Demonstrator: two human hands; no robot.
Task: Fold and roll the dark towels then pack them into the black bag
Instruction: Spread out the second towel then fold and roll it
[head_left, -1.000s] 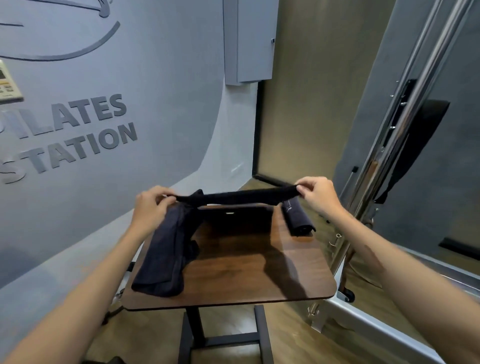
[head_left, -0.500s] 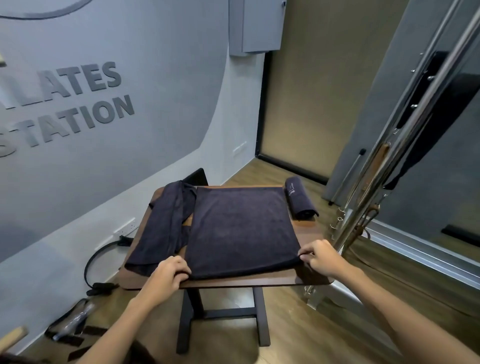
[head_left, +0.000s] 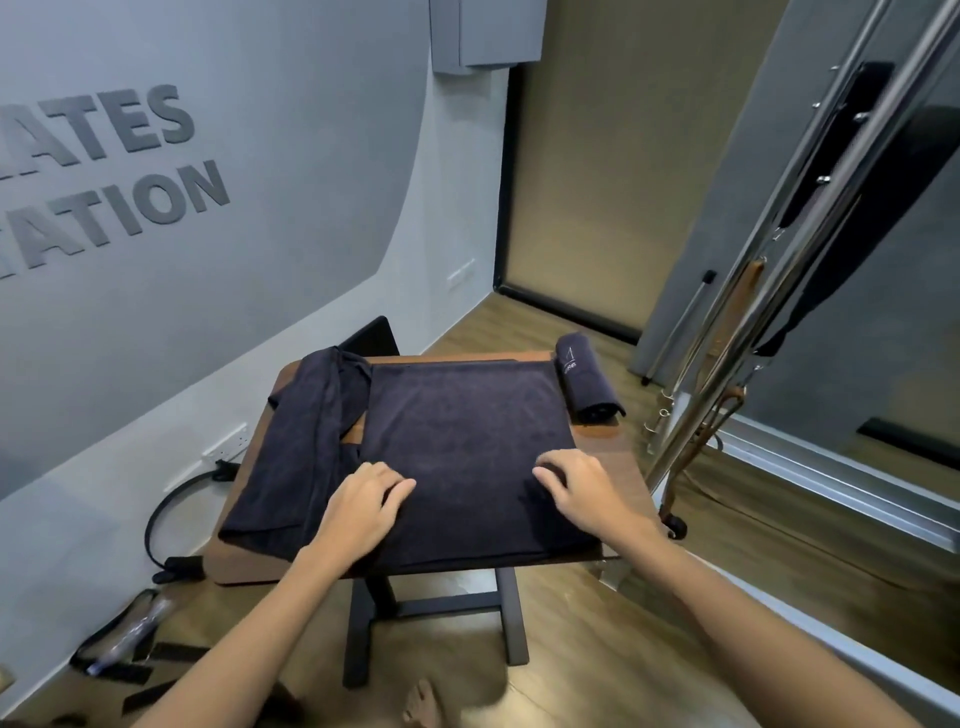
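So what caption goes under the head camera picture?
Both hands, left and right, flat on a dark towel spread over a wooden table.

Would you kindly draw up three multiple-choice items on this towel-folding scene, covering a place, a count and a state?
1. Where does the rolled towel lie?
A. at the far right corner of the table
B. on the floor
C. under the left hand

2. How many dark towels show on the wooden table?
A. one
B. three
C. five

3. How does the middle towel lie?
A. rolled tight
B. hanging in the air
C. spread flat

Answers:
1. A, since the roll sits on the table's far right edge, beside the flat towel.
2. B, since there is the roll, the flat one, and a loosely folded towel on the left.
3. C, since it lies flat on the tabletop with the left hand and right hand pressing down on its near part, palms down.
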